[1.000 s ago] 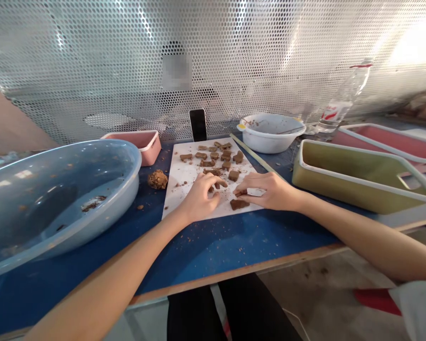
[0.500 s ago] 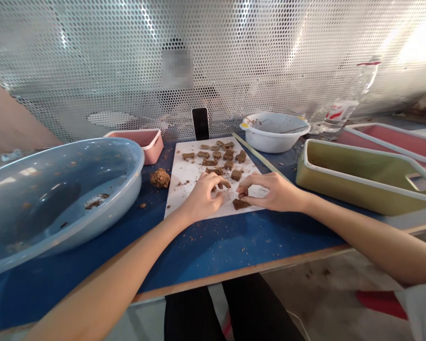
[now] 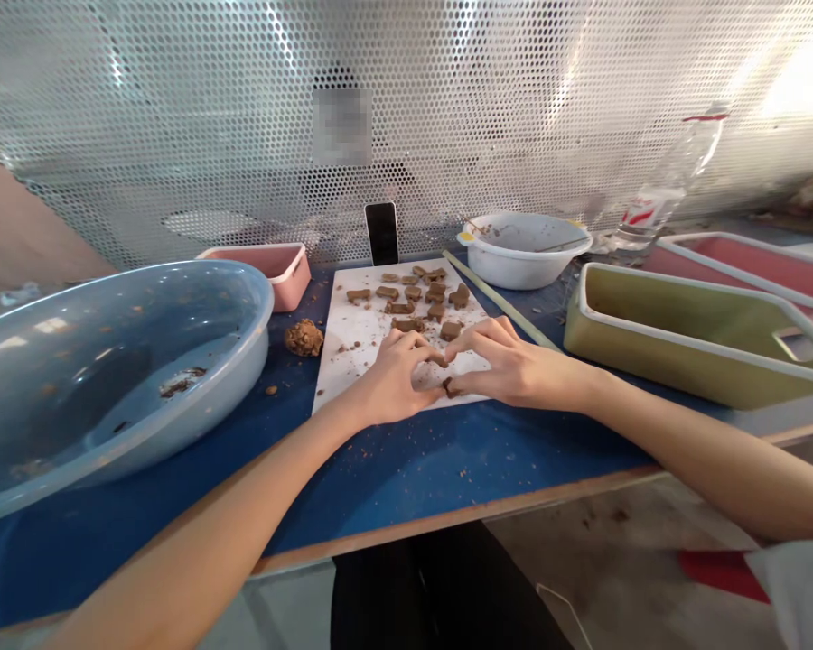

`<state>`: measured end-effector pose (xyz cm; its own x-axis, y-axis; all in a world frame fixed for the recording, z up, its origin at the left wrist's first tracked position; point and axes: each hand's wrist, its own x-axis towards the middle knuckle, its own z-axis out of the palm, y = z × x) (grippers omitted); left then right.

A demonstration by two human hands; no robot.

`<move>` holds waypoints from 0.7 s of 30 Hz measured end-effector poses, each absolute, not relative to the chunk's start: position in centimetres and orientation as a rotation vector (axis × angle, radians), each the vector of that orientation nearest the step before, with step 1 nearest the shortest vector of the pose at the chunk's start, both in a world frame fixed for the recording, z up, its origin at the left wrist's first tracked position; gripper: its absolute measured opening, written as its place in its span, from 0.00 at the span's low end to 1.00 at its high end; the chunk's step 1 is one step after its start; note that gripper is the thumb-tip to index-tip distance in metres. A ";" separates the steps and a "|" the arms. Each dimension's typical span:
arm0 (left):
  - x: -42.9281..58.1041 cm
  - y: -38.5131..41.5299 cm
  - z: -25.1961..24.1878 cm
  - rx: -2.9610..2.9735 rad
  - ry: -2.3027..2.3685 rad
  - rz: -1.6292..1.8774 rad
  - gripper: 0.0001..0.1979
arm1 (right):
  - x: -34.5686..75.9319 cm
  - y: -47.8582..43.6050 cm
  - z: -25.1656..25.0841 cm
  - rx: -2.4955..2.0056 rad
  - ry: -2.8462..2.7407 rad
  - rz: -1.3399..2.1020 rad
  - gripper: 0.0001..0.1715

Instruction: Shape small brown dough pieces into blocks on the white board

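A white board [image 3: 352, 352] lies on the blue table [image 3: 393, 469], with several small brown dough shapes [image 3: 413, 293] laid out on its far half. My left hand [image 3: 393, 384] and my right hand [image 3: 508, 366] meet at the board's near edge, fingers curled and pinching brown dough pieces [image 3: 447, 388] between them. Most of what the fingers grip is hidden. A brown dough lump [image 3: 303, 338] sits on the table just left of the board.
A large light-blue basin [image 3: 108, 379] fills the left. A pink box [image 3: 277, 266], a black phone [image 3: 381, 233], a white bowl [image 3: 521, 248], a thin stick [image 3: 494, 302] and a plastic bottle [image 3: 670, 181] stand behind. A yellow-green tray [image 3: 684, 334] lies right; perforated metal screen behind.
My two hands have drawn together at the board's near edge. The right hand has slid left over the dough piece that lay in front of it.
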<state>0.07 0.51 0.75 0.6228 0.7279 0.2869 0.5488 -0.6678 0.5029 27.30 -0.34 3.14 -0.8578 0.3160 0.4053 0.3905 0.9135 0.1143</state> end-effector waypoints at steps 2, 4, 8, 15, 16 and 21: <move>0.1 0.5 0.6 2.484 1.010 0.685 0.13 | 27.2 -0.4 3.1 -0.510 -2.721 -0.329 0.22; 0.2 0.6 0.5 2.487 1.002 0.691 0.12 | 27.2 -0.4 2.9 -0.523 -2.743 -0.360 0.21; 0.2 0.6 0.3 2.481 1.000 0.681 0.11 | 27.0 -0.3 2.6 -0.568 -2.745 -0.365 0.18; 0.4 0.4 0.2 2.484 0.993 0.686 0.13 | 26.7 -0.6 2.4 -0.590 -2.672 -0.398 0.12; 0.4 0.4 0.2 2.481 0.991 0.688 0.12 | 26.6 -0.6 2.4 -0.589 -2.665 -0.396 0.11; 0.4 0.4 0.1 2.475 0.987 0.681 0.12 | 26.5 -0.5 2.2 -0.543 -2.631 -0.408 0.10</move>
